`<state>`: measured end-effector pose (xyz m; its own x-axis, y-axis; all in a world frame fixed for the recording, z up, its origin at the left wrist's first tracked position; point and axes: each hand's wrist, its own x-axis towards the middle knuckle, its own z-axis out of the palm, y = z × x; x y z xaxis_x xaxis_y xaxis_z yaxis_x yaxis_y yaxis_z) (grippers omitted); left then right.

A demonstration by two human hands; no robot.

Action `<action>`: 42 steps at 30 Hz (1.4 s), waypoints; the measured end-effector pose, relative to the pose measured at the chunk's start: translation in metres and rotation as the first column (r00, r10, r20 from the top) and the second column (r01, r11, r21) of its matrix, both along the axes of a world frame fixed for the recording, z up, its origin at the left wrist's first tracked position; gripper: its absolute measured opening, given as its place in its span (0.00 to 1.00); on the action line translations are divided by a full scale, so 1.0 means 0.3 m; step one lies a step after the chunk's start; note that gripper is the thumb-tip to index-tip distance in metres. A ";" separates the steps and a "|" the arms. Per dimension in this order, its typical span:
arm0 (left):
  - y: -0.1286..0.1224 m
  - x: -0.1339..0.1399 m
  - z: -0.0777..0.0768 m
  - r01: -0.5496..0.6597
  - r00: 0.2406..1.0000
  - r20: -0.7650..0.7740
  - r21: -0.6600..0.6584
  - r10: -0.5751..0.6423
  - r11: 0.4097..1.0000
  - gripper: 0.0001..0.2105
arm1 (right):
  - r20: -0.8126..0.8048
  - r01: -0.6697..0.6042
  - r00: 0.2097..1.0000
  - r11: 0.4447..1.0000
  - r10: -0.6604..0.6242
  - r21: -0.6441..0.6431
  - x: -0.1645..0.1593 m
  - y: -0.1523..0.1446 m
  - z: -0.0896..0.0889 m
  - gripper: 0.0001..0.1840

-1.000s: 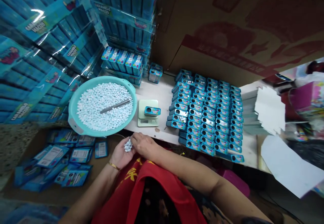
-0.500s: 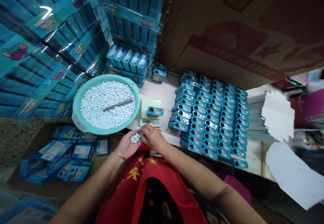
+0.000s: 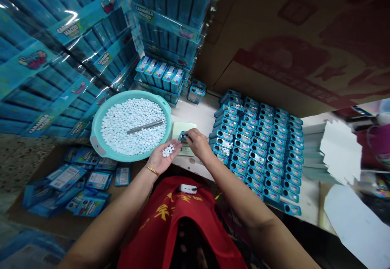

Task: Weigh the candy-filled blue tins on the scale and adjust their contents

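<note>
My left hand point(image 3: 161, 157) is palm up in front of the basin, cupping a small heap of white candies point(image 3: 168, 151). Just to its right, my right hand point(image 3: 196, 141) reaches over a pale green kitchen scale point(image 3: 186, 125). Its fingertips are pinched together at a blue tin point(image 3: 181, 135) lying on the scale. Most of the tin is covered by the hand, and what the pinch holds is hidden. A turquoise basin point(image 3: 96, 119) full of the same candies stands to the left, with a grey metal bar point(image 3: 144, 127) lying across them.
Rows of blue tins with round holes point(image 3: 257, 147) fill the table's right side; loose candies lie on some. Wrapped packs point(image 3: 76, 29) are stacked at left and back. A cardboard box point(image 3: 274, 37) looms behind. Blue packages point(image 3: 68, 177) lie in a carton below left. White card sheets point(image 3: 341, 143) stand at right.
My right hand has left the left palm and moved forward and right to the tin on the scale. The left hand has opened flatter and shifted slightly forward. The view has shifted a little.
</note>
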<state>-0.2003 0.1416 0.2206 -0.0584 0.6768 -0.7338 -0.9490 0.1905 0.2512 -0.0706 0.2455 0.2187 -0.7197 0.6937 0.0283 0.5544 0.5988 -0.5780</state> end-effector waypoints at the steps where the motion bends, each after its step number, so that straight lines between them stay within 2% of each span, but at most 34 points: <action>1: -0.015 0.002 -0.004 0.006 1.000 0.008 0.006 -0.006 1.000 0.10 | -0.037 -0.001 0.999 1.000 0.001 -0.005 0.004 -0.024 0.009 0.11; 3: -0.046 0.013 -0.014 0.005 0.999 0.032 0.005 -0.006 1.000 0.10 | -0.076 -0.074 0.994 0.997 0.073 -0.013 0.011 -0.092 0.033 0.11; 6: -0.094 0.037 -0.028 0.003 0.995 0.103 -0.025 -0.001 1.000 0.10 | 0.025 -0.236 0.971 0.972 0.236 0.006 0.014 -0.217 0.059 0.15; 8: -0.130 0.050 -0.036 0.008 0.989 0.147 -0.044 -0.001 0.999 0.11 | 0.118 -0.306 0.946 0.952 0.301 0.024 0.013 -0.286 0.058 0.19; 11: -0.187 0.059 -0.046 0.036 0.980 0.197 -0.072 -0.021 0.997 0.11 | 0.154 -0.418 0.898 0.908 0.412 0.013 0.014 -0.343 0.039 0.18; 13: -0.222 0.061 -0.052 0.058 0.976 0.215 -0.101 -0.035 0.993 0.10 | 0.148 -0.434 0.888 0.900 0.434 -0.037 0.015 -0.356 0.025 0.16; 16: -0.254 0.062 -0.057 0.050 0.978 0.207 -0.141 -0.020 0.989 0.09 | 0.143 -0.378 0.908 0.918 0.393 -0.119 0.018 -0.358 0.012 0.12; 21: -0.252 0.057 -0.058 0.065 0.982 0.186 -0.118 -0.042 0.991 0.08 | 0.083 -0.383 0.914 0.913 0.397 -0.143 0.025 -0.361 0.001 0.12; 25: -0.229 0.049 -0.054 0.043 0.983 0.181 -0.093 -0.025 0.995 0.08 | -0.075 -0.326 0.945 0.929 0.317 -0.174 0.041 -0.324 0.001 0.10; 28: -0.211 0.037 -0.045 0.062 0.984 0.170 -0.072 -0.049 0.996 0.09 | -0.182 -0.166 0.974 0.973 0.136 -0.159 0.053 -0.233 0.009 0.10; 31: -0.200 0.021 -0.037 0.086 0.985 0.153 -0.045 -0.079 0.995 0.10 | -0.179 -0.022 0.984 0.996 0.005 -0.091 0.048 -0.116 0.014 0.09; 35: -0.201 0.008 -0.035 0.068 0.990 0.128 -0.036 -0.063 0.997 0.11 | -0.089 -0.010 0.996 1.000 0.012 0.022 0.020 -0.016 0.001 0.10; 40: -0.217 0.011 -0.036 0.044 0.990 0.137 -0.074 -0.033 0.996 0.11 | -0.007 -0.033 0.999 0.997 0.033 0.073 0.001 -0.013 -0.021 0.14; 42: -0.223 0.014 -0.037 0.037 0.990 0.139 -0.088 -0.024 0.995 0.11 | 0.054 -0.083 0.995 0.991 0.078 0.105 0.001 -0.018 -0.023 0.16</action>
<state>-0.1962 0.0747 0.2094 0.0672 0.6072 -0.7917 -0.9668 0.2356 0.0986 -0.0703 0.2401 0.2118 -0.7754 0.6285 0.0617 0.5286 0.6994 -0.4810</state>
